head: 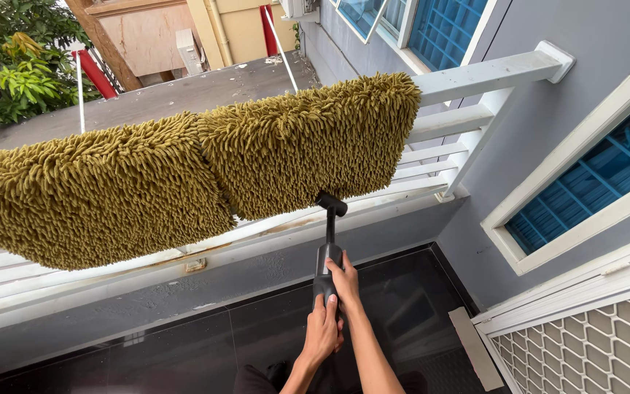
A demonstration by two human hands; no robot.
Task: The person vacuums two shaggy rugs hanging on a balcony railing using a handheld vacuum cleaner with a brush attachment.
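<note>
At the centre bottom of the frame, a black handheld vacuum cleaner [327,255] is gripped by both hands: the right hand [345,281] is wrapped around its body, the left hand [322,332] is closed around the handle below. Its nozzle is pressed against the lower edge of the right olive shaggy mat [308,142], draped over the white railing [475,76]. The left mat [89,193], at the left of the frame, is not being touched.

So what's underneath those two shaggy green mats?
The two shaggy mats hang over a white railing; its lower rails show beneath them. The top rail under them is covered. Both hands hold a black handheld tool against the right mat.
</note>
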